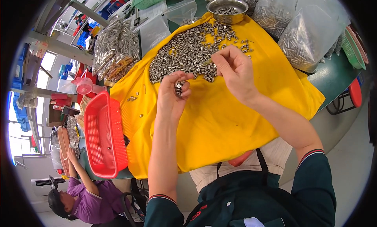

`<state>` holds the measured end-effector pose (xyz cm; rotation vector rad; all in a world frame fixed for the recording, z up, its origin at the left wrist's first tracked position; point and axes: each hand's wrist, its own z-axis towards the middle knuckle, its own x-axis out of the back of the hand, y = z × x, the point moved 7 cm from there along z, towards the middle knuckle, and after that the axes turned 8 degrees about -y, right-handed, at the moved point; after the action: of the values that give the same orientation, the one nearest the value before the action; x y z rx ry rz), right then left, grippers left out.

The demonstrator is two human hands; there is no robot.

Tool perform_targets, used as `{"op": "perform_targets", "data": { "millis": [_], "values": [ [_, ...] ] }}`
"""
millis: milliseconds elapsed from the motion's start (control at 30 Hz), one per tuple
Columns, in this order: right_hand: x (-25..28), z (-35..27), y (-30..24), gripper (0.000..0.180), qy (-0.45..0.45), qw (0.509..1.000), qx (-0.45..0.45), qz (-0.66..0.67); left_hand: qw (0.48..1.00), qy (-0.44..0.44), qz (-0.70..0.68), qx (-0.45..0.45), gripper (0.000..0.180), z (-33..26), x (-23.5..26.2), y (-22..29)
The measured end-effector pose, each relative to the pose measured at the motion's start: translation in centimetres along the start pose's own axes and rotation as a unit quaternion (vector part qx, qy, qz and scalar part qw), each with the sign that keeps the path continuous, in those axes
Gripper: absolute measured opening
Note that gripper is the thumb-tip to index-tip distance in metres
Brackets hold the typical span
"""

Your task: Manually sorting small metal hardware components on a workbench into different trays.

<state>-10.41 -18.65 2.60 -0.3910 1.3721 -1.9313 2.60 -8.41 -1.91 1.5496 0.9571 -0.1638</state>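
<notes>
My left hand [171,94] is curled around several small metal cylinders [179,89], one showing a hole in its end. With thumb and forefinger pinched together, my right hand [237,74] grips a thin pale rod [205,63] pointing left toward the left hand. Its exact kind is too small to tell. Behind both hands spreads a large heap of small silvery metal cylinders [184,46] on a yellow cloth [220,121]. A few loose bits [133,97] lie on the cloth to the left.
A red plastic basket [122,148] stands left of the cloth. At the back is a steel bowl [231,17] of parts, with bags of metal parts [300,42] to its right and another bag [116,46] at left. Another person [96,199] works at far left.
</notes>
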Motion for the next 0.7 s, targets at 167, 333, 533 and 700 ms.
{"op": "perform_targets", "data": {
  "millis": [167, 333, 533, 700],
  "values": [
    [-0.6, -0.1, -0.1, 0.01, -0.016, 1.0, 0.0, -0.025, 0.878, 0.076, 0.45, -0.144, 0.01, 0.4, -0.2, 2.0],
    [-0.5, -0.1, -0.3, 0.01, -0.019, 0.999, 0.011, -0.04, 0.661, 0.034, 0.696, -0.277, 0.011, 0.0, -2.6, 1.6],
    [-0.4, 0.0, -0.2, 0.009, -0.02, 0.999, 0.012, -0.041, 0.866, 0.001, 0.473, -0.161, 0.008, 0.8, -0.9, 1.4],
    [-0.9, -0.1, -0.4, 0.011, -0.037, 0.998, 0.013, -0.049, 0.992, -0.128, 0.012, 0.017, 0.011, -0.3, -1.5, -0.2]
  ]
}}
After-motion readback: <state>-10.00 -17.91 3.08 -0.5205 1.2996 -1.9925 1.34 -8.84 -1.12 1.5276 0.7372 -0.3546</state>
